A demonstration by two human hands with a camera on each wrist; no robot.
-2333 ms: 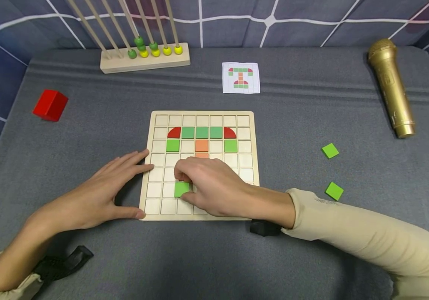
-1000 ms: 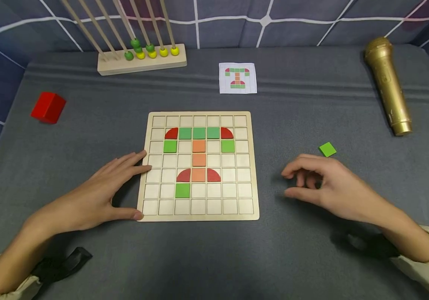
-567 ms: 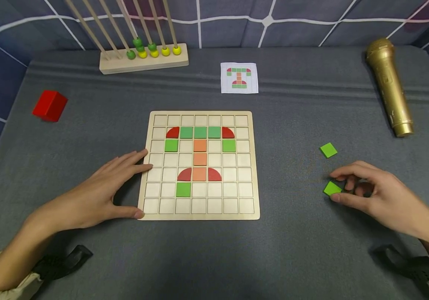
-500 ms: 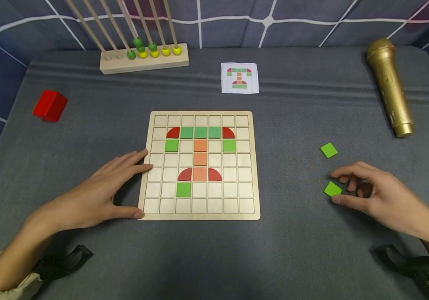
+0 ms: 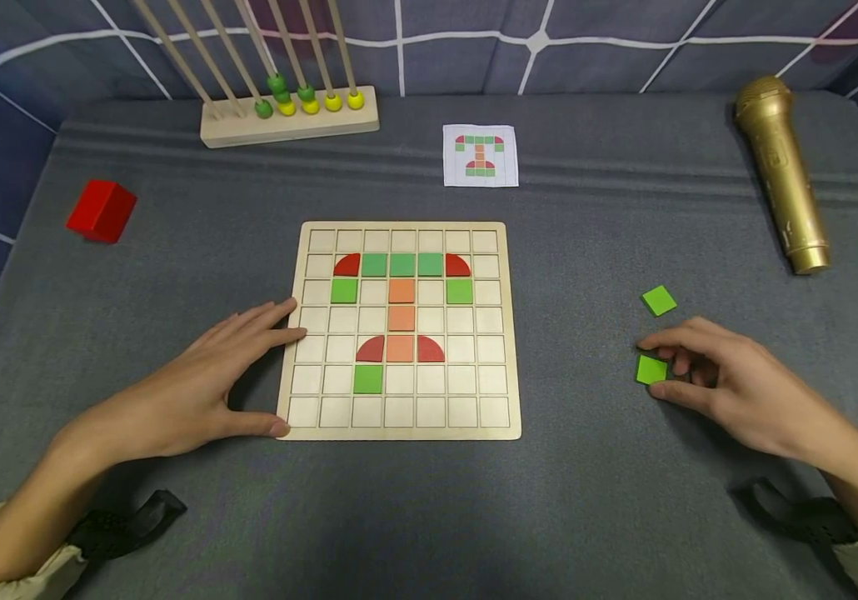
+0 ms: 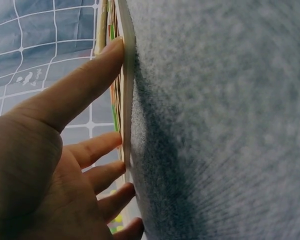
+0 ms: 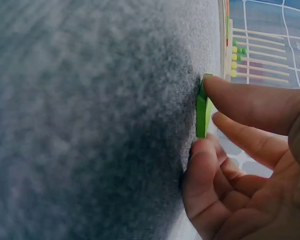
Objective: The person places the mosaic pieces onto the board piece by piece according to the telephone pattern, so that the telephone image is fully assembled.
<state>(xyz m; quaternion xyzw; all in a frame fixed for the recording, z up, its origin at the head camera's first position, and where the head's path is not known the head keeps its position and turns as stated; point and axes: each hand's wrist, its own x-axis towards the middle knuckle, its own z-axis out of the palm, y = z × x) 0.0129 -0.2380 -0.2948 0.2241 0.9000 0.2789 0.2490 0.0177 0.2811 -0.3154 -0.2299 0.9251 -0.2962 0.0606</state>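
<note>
Two hands at work over grey cloth-covered counter. Right hand pinches green square tile between thumb and forefinger — tile tilted up on edge off cloth, well right of wooden grid board. Second green tile lies flat just beyond it. Left hand spread, fingers straight, thumb and fingertips pressed against board's left edge. Board carries red, green, orange tiles. Pattern card beyond board; gold microphone far right.
</note>
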